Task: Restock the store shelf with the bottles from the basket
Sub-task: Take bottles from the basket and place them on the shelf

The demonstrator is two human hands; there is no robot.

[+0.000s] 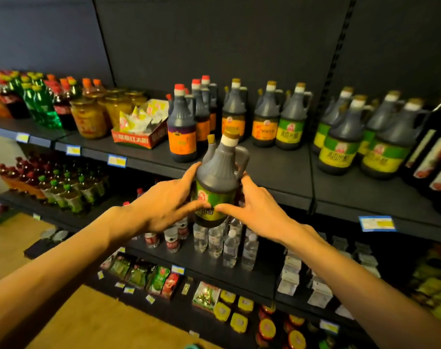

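Green-label vinegar jug (218, 177), upright, before the shelf's front edge (272, 195).
Your left hand (164, 201) and right hand (254, 205) grip its sides.

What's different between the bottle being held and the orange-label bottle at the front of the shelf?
The held bottle has a green label and a gold cap; the orange-label bottle has a red cap. The held bottle is off the shelf, gripped by the left hand and right hand; the orange-label bottle stands on the shelf. Both are dark jugs with handles.
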